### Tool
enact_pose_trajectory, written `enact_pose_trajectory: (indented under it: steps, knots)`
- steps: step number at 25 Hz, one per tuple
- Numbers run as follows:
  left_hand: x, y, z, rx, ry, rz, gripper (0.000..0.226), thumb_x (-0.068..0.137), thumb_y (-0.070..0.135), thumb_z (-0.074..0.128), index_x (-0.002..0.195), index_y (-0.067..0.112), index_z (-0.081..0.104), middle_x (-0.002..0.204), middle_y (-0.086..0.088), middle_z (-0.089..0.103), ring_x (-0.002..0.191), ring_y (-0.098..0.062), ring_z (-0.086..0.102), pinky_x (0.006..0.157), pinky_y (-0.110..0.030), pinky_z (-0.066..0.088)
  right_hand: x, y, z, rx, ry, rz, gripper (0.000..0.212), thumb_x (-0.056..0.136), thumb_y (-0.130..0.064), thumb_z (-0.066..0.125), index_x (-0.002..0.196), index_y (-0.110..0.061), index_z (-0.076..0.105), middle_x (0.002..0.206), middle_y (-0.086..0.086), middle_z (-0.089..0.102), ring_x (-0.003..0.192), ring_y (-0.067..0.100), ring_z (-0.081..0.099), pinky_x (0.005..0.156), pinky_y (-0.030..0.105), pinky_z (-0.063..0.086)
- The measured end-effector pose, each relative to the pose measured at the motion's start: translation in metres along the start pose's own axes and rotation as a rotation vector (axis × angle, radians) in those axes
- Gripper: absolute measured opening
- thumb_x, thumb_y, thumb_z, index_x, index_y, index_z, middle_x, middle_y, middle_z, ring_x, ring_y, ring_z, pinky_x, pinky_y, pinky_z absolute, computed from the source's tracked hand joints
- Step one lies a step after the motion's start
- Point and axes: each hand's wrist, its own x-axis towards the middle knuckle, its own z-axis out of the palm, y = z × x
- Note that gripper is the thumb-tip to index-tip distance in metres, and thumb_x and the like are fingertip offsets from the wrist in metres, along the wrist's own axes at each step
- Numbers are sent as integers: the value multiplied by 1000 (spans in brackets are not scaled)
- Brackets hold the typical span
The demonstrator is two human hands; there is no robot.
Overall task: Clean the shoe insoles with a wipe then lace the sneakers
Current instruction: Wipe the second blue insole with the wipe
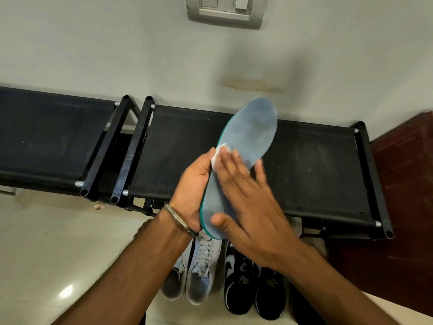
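Observation:
A grey-blue insole point(251, 134) with a green edge is held up above the shoe rack, toe end pointing away. My left hand point(193, 184) grips it from underneath along its left side, thumb at the edge. My right hand point(248, 195) lies flat on the insole's top with straight fingers and presses a white wipe point(221, 152) against it; only a corner of the wipe shows past the fingertips. Down on the floor stand a grey laced pair of sneakers point(199, 273) and a black pair with white marks point(248, 285).
A black fabric-topped shoe rack point(316, 165) runs along the white wall, with a second rack section point(46, 134) to the left. A dark red door point(407, 195) is at the right. A switch plate point(225, 10) sits on the wall above. The floor is pale tile.

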Motion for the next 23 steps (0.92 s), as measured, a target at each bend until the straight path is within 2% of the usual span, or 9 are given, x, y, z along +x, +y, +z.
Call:
enact_pose_trajectory:
  steps: [2,5,9,11,12,14,17,21,23]
  knots:
    - [1,1,-1,-6,-3,1,55,97,49,38,135,15,58,133,-13,60,113,-25,60,104,-38,44,0,5,-1,-35,1,-13,85,92,-71,-1,158,-17,-1,165,-4,-9,151,11,-12,122,48,-9]
    - [1,-4,-1,40,-2,-2,52,97,50,37,126,16,64,110,-10,69,92,-22,67,84,-34,55,5,21,-13,-33,75,138,85,92,-71,-2,158,-18,-2,165,-4,-9,151,11,-12,121,53,-8]
    - [-1,1,-1,13,-27,-5,55,97,49,38,130,13,63,132,-13,61,114,-24,60,102,-37,46,0,8,-2,-61,15,-39,84,92,-70,-1,158,-18,0,165,-4,-7,151,11,-10,122,49,-8]
    - [-1,0,0,31,-17,-3,51,96,47,40,118,12,70,118,-13,69,98,-23,67,89,-34,53,3,23,-10,-57,88,61,83,93,-70,-1,158,-19,3,165,-5,-2,151,10,-7,121,52,-6]
    - [0,-2,-1,62,-1,13,50,97,45,39,118,12,70,115,-15,69,90,-23,67,84,-35,56,5,30,-16,-25,120,140,84,93,-71,0,158,-18,4,165,-5,0,151,9,-6,121,53,-6]
    - [0,-3,0,92,37,34,51,98,44,38,130,11,61,128,-18,61,98,-25,64,93,-39,51,4,28,-17,25,113,143,85,93,-72,3,158,-17,5,166,-3,1,152,10,-5,121,52,-6]
    - [0,2,-1,36,1,-1,64,95,57,38,135,11,57,138,-16,55,122,-27,55,109,-42,39,-2,1,-1,23,10,-57,84,93,-69,5,158,-16,7,166,-3,-2,152,11,-6,123,46,-5]
    - [2,7,-7,8,-16,11,67,94,60,39,137,12,55,140,-15,54,133,-28,48,113,-42,36,0,0,0,-20,-16,-81,81,94,-68,5,158,-17,9,166,-3,1,152,11,-4,123,50,1]
    - [2,7,-7,28,-4,-3,63,95,57,42,137,12,55,139,-14,56,130,-28,51,112,-42,38,1,5,-1,-76,-13,-90,82,94,-68,4,158,-18,9,166,-3,1,152,11,-4,123,51,1]
